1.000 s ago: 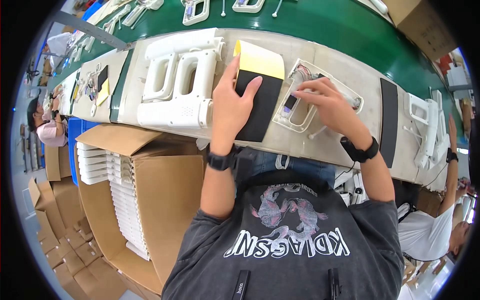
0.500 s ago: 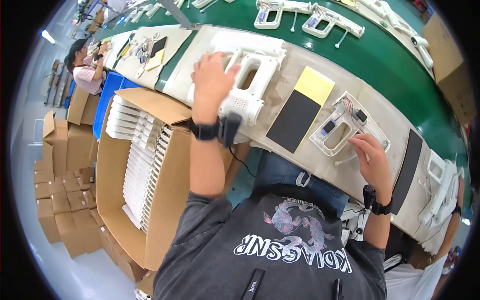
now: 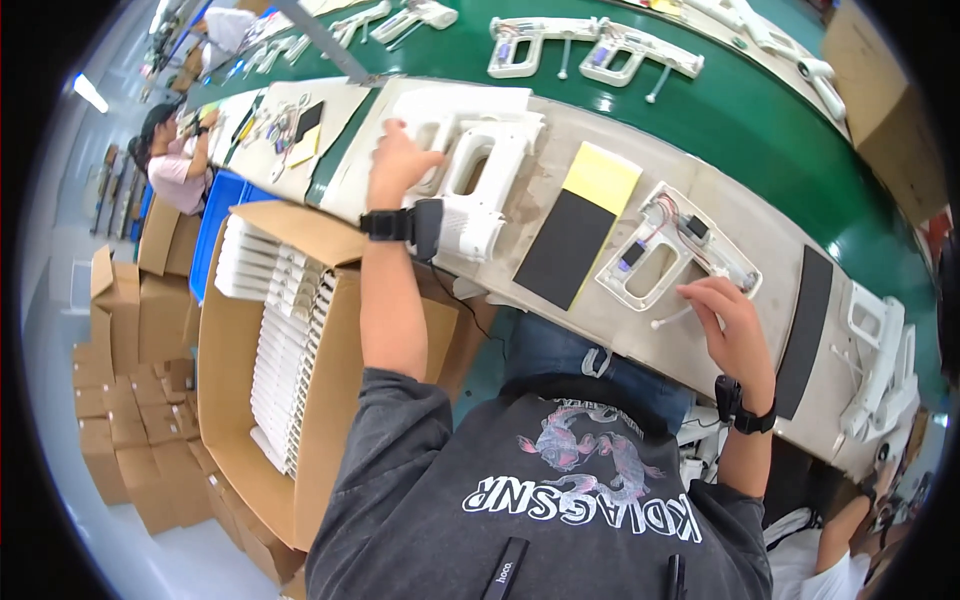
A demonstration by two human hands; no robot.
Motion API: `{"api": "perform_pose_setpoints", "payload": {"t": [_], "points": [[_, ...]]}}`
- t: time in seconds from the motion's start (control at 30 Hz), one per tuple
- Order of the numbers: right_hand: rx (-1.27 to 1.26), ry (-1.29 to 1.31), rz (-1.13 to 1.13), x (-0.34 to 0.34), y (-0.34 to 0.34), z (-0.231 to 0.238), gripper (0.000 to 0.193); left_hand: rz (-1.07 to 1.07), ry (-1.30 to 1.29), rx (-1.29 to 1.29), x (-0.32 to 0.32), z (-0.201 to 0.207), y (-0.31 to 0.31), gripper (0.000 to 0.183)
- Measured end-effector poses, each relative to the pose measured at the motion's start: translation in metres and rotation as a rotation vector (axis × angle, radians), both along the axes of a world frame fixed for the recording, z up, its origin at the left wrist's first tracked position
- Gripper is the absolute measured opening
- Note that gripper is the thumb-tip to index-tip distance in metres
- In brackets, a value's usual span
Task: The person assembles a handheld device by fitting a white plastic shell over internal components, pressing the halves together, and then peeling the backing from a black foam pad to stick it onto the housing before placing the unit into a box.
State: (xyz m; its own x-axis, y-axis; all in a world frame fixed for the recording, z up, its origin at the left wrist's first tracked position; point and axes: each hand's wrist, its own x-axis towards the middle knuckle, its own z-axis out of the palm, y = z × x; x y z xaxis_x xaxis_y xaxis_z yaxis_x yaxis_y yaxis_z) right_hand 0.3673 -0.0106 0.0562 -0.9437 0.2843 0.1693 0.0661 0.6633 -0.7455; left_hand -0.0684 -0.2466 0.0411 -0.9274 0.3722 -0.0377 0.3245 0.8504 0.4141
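Observation:
My left hand [image 3: 402, 168], fingers spread, is at the left edge of several white plastic gun-shaped shells [image 3: 486, 172] stacked on the bench; whether it touches them I cannot tell. My right hand [image 3: 735, 318] has its fingers loosely bent and apart, with nothing seen in them. It hovers at the near right edge of an open white gun-shaped housing half [image 3: 622, 283], which holds wires and small dark parts. A white rod with a ball tip [image 3: 658, 324] sticks out from the housing beside my right fingers. Between the two work spots lies a black-and-yellow pad [image 3: 570, 232].
A cardboard box [image 3: 335, 400] full of stacked white shells stands at my left, by a blue bin [image 3: 210, 245]. Wired housings [image 3: 515, 60] lie on the green conveyor [image 3: 640, 120]. At right are a black strip [image 3: 806, 330], white units [image 3: 870, 350] and a person's arm [image 3: 842, 530].
The whole view has shifted slightly. My left hand has slid left, off the middle of the shells to their edge. My right hand stays near the housing. The neighbour's arm at right has moved nearer.

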Motion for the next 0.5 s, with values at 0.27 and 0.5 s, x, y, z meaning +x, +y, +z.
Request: {"api": "perform_pose_setpoints", "payload": {"t": [0.27, 0.5], "points": [[0.327, 0.360, -0.375, 0.006, 0.027, 0.058, 0.045, -0.430, 0.437, 0.396, 0.151, 0.086, 0.042, 0.079], [0.382, 0.110, -0.408, 0.023, 0.041, 0.035, 0.066, -0.580, 0.085, 0.378, 0.265, 0.038, 0.103, 0.079]]}}
